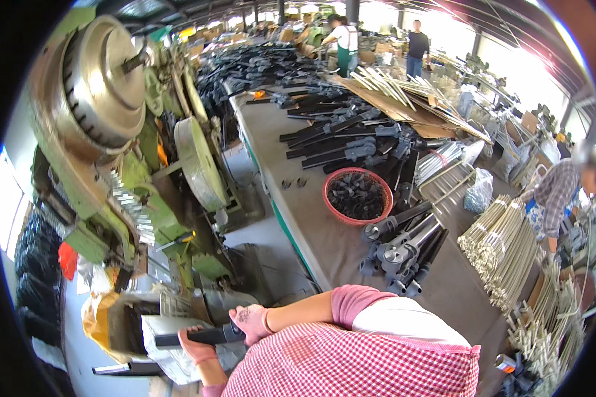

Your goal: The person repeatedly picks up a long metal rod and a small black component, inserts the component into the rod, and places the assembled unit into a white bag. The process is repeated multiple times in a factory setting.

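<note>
Both my hands wear pink gloves at the bottom of the view. My left hand point(197, 349) grips a black tubular part point(172, 340) from below; the part lies roughly level and points left. My right hand point(250, 321) closes around the part's right end. The part sits just in front of the lower section of a large green press machine point(122, 178). My pink-sleeved right arm and red-checked apron point(351, 364) fill the lower middle.
A long grey table point(311, 205) runs to the right, bearing a red basket point(326, 196) of small black pieces, grey-black tube assemblies point(404, 248) and cream rod bundles point(503, 248). A person in a plaid shirt point(556, 192) works at right. Two people stand far back.
</note>
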A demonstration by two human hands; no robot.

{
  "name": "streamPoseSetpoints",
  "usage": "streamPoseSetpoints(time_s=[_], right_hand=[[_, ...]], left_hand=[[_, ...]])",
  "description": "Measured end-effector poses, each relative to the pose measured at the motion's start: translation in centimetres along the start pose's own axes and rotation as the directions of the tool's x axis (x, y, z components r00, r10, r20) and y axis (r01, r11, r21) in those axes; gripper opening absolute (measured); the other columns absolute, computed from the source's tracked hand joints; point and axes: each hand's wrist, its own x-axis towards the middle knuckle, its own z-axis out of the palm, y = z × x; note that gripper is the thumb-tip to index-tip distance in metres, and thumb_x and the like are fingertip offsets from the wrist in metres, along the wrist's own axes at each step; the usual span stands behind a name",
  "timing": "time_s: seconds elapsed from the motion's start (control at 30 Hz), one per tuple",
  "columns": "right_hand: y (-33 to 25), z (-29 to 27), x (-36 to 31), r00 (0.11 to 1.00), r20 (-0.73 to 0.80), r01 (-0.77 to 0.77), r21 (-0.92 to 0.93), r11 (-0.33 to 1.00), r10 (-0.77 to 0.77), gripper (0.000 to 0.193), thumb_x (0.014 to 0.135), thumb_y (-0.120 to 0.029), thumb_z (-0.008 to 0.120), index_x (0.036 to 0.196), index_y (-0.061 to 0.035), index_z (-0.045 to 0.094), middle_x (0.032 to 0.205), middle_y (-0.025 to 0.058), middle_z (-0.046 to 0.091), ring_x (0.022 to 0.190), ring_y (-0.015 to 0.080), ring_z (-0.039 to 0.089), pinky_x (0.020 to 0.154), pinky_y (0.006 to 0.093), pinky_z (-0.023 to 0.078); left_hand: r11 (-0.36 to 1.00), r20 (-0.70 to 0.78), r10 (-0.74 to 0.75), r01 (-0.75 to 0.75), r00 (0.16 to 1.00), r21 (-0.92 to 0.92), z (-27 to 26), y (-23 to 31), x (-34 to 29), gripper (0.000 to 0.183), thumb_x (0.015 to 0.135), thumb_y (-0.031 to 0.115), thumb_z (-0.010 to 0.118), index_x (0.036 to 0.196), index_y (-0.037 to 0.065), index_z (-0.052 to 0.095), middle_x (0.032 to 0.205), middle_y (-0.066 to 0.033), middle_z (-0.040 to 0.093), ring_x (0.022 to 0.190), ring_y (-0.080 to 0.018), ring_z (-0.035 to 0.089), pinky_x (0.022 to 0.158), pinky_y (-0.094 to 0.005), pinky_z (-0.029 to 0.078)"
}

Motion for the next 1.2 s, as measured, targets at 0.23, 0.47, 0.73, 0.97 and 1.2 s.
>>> streamPoseSetpoints(time_s=[0.23,0.47,0.73,0.97,1.2], right_hand=[[-0.4,-1.1,0.0,0.976,0.059,0.209,-0.005,0.978,-0.208,0.071,0.067,-0.037,0.078,0.112,0.0097,0.049,0.098,0.0256,0.068,0.095,0.0372,0.068,0.082,0.0427,0.055],[-0.4,-1.0,-0.1,0.982,0.085,0.163,0.06,0.985,-0.167,0.065,0.07,-0.035,0.074,0.109,0.0093,0.049,0.09,0.0241,0.069,0.086,0.0368,0.07,0.074,0.0439,0.055],[-1.0,-2.2,-0.6,0.968,0.204,0.142,0.037,0.989,-0.147,0.074,0.068,-0.044,0.08,0.115,0.0063,0.053,0.104,0.0237,0.069,0.099,0.0368,0.068,0.085,0.0439,0.053],[1.1,-2.1,-2.4,0.979,0.152,0.121,0.116,0.986,-0.138,0.071,0.07,-0.04,0.078,0.115,0.0078,0.051,0.101,0.0255,0.069,0.095,0.0386,0.068,0.083,0.0451,0.052],[4.9,-4.4,-5.7,0.98,0.197,0.042,-0.021,0.999,-0.037,0.071,0.066,-0.04,0.078,0.116,0.0044,0.053,0.096,0.0223,0.07,0.093,0.0362,0.068,0.079,0.0448,0.052]], left_hand=[[0.969,-0.067,-0.027,0.01,0.997,-0.248,-2.7,6.4,0.6,0.019,0.085,0.02,0.068,0.075,0.012,0.053,0.068,0.0002,0.054,0.063,-0.018,0.052,0.072,-0.0339,0.048],[0.978,0.018,0.053,-0.048,0.998,-0.205,-2.2,1.5,-3.0,0.019,0.086,0.018,0.068,0.077,0.009,0.054,0.073,-0.0024,0.054,0.069,-0.02,0.055,0.078,-0.0358,0.051],[0.985,-0.106,0.12,-0.132,0.987,-0.113,-7.7,8.8,1.0,0.019,0.088,0.022,0.067,0.079,0.009,0.056,0.074,-0.006,0.059,0.069,-0.0205,0.058,0.078,-0.0365,0.054],[0.97,0.082,0.22,-0.227,0.972,0.083,-5.3,8.3,0.0,0.018,0.091,0.021,0.065,0.083,0.005,0.058,0.078,-0.005,0.059,0.07,-0.0194,0.056,0.076,-0.0337,0.049],[-0.383,0.89,-0.333,-0.907,0.312,0.174,1.1,7.2,-5.3,0.066,0.057,0.05,0.085,0.109,0.013,0.067,0.098,-0.0071,0.068,0.099,-0.0307,0.063,0.089,-0.0419,0.048]])
